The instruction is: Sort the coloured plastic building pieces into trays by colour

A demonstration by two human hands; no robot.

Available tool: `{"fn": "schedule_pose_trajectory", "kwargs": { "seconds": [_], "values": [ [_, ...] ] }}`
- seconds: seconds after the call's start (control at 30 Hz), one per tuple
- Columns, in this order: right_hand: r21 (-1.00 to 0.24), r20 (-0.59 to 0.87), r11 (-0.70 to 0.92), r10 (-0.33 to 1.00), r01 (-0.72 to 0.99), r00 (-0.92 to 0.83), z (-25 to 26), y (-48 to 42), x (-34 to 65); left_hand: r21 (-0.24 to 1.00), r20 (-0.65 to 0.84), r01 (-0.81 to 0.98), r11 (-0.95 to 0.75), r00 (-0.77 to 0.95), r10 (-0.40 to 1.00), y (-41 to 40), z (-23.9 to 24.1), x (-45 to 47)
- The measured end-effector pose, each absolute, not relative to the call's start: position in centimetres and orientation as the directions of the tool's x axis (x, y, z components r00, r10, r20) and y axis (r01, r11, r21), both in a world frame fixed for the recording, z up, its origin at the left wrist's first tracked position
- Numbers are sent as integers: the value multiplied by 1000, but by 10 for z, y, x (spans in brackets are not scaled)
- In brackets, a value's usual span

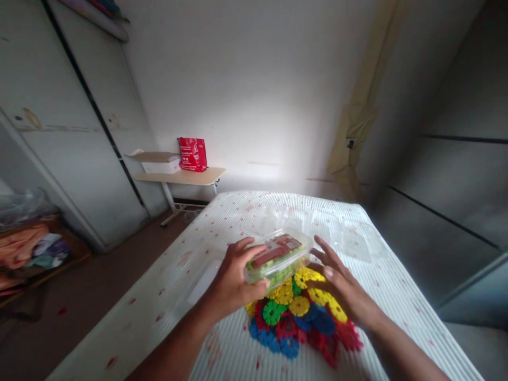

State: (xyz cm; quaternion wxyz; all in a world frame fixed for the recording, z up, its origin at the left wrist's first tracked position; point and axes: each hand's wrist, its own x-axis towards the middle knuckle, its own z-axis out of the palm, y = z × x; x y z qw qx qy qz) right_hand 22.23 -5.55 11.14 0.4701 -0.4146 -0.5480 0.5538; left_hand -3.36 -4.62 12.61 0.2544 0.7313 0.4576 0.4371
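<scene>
A clear plastic box [278,255] with a red label on its lid is held tilted above the bed. Greenish-yellow pieces show through its side. My left hand [239,270] grips the box's left end, thumb below and fingers on top. At the right end, my right hand [340,283] has its fingers apart; whether a fingertip touches the box I cannot tell. Beneath both hands lies a pile of notched plastic discs: yellow discs [298,305], a green disc [273,312], blue discs [289,346] and red discs [349,336]. The box and right hand hide part of the pile.
Several clear plastic containers [353,235] lie at the far side of the white ribbed bed cover [174,280]. Another clear container [202,278] lies left of my left hand. Beyond stands a small table [190,177] with a red bag [192,154] and a white box [161,165].
</scene>
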Motion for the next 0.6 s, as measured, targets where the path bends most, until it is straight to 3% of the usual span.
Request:
{"fn": "schedule_pose_trajectory", "kwargs": {
  "seconds": [0.13,0.33,0.47,0.53,0.6],
  "values": [
    [-945,-33,-55,997,-323,-73,108,-49,215,822,464,321,-470,100,880,-56,111,21],
    [-875,-26,35,992,-483,120,114,-29,225,889,446,54,-455,125,886,-55,110,47],
    [-850,25,78,994,-520,107,116,-20,225,919,182,-365,-149,56,982,-44,104,45],
    [-839,41,80,996,-538,84,113,-14,220,821,55,-566,72,204,977,-40,99,46],
    [-834,41,71,997,-547,66,111,-9,214,687,42,-681,252,383,923,-39,96,45]
  ]
}}
